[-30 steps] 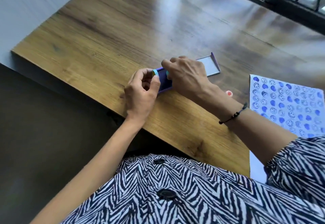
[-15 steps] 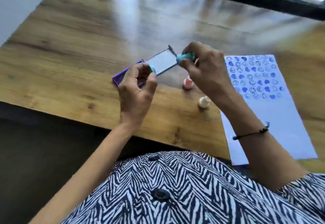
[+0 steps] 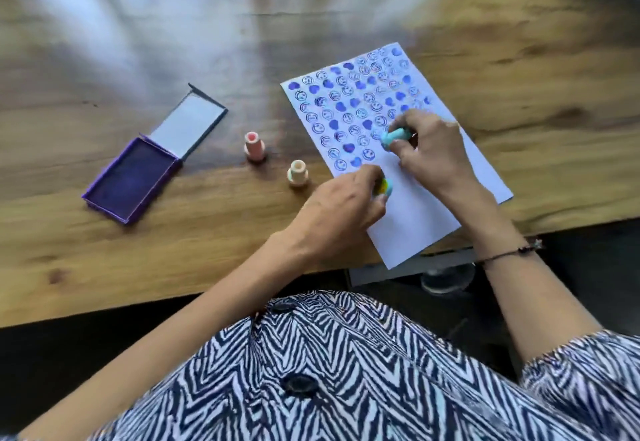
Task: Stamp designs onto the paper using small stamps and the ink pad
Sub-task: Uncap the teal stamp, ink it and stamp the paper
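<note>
A white paper [image 3: 426, 219] lies on the wooden table [image 3: 173, 253], its upper half covered with rows of blue smiley and heart prints. My right hand [image 3: 436, 153] grips a small blue stamp [image 3: 394, 136] over the last printed rows. My left hand [image 3: 339, 212] holds a second small stamp [image 3: 487, 187] with a blue and yellow top at the paper's left edge. The purple ink pad [image 3: 130, 184] lies open on the left, its lid [image 3: 188, 125] folded back.
A pink stamp [image 3: 254, 145] and a peach stamp [image 3: 298, 173] stand upright between the ink pad and the paper. The table's near edge runs just below my hands. The paper's lower corner overhangs that edge.
Both hands left the ink pad and moved right onto the paper, each carrying a stamp. The view swung right with them.
</note>
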Demonstrator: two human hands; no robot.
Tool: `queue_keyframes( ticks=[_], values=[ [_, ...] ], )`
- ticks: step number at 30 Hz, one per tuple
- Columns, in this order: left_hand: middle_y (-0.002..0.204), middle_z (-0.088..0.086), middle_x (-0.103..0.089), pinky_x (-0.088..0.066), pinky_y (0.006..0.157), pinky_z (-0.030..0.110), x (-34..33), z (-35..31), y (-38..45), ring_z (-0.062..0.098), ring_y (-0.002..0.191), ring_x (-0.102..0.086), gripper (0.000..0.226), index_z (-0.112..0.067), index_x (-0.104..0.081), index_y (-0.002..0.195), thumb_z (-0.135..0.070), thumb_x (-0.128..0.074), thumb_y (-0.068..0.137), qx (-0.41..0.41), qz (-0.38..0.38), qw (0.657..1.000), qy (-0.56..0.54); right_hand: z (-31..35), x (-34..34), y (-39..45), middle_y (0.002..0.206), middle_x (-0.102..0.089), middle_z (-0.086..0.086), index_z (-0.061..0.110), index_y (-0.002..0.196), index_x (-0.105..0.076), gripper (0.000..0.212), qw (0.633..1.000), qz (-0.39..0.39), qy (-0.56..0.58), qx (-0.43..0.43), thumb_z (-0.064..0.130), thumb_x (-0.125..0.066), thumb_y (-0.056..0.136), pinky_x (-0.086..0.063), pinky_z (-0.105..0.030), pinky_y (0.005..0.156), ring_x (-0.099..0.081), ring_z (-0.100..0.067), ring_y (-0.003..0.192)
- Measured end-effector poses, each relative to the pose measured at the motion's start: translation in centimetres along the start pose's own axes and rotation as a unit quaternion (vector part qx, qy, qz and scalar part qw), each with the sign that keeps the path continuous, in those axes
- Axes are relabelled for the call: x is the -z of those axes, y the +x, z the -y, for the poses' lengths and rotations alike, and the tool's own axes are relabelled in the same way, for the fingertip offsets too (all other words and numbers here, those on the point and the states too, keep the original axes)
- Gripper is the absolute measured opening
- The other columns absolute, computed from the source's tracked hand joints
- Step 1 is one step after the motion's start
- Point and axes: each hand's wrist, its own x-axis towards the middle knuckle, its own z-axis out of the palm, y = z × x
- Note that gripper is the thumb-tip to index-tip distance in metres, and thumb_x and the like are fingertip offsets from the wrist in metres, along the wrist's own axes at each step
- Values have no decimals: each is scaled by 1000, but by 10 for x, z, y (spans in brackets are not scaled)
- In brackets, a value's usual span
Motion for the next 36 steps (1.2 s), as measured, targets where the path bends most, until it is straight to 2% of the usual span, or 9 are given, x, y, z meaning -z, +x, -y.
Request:
queue_keyframes(
  ticks=[6, 16, 20, 25, 36],
  values=[
    [88, 23, -64, -35, 70, 40, -7, 4, 4, 38, 84, -58, 24, -1, -49, 100, -22, -44, 90, -21, -36, 997, 60, 4, -5, 2, 101, -63, -21, 5, 97, -61, 19, 995, 18, -87, 50, 11, -59, 80, -44, -41, 79, -58, -37, 95],
    [101, 19, -63, -41, 73, 41, -8, 6, 0, 35, 92, -58, 33, -2, -46, 112, -27, -39, 92, -26, -21, 997, 69, 10, -10, 7, 98, -60, -22, 1, 93, -56, 14, 977, 36, -191, 84, 11, -56, 83, -46, -42, 68, -59, -43, 88],
    [101, 19, -64, -42, 74, 43, -7, 6, 1, 36, 91, -59, 33, -3, -46, 111, -28, -38, 92, -16, -21, 997, 66, 9, -10, 10, 93, -61, -21, 2, 89, -53, 10, 965, 49, -230, 120, 10, -54, 85, -35, -36, 60, -59, -43, 84],
    [97, 20, -65, -45, 72, 44, -5, 5, 9, 39, 88, -60, 33, -2, -46, 109, -28, -41, 91, -16, -18, 998, 50, 5, -4, 13, 92, -61, -19, 4, 95, -52, 12, 947, 67, -261, 173, 10, -53, 85, -28, -34, 61, -60, -41, 83],
    [93, 18, -67, -41, 66, 41, -6, 6, 8, 40, 83, -60, 33, -4, -47, 104, -33, -40, 90, -21, -13, 997, 79, 5, -5, 13, 89, -60, -10, 13, 94, -50, 12, 946, 69, -272, 161, 8, -48, 84, -27, -30, 53, -62, -37, 78]
  ],
)
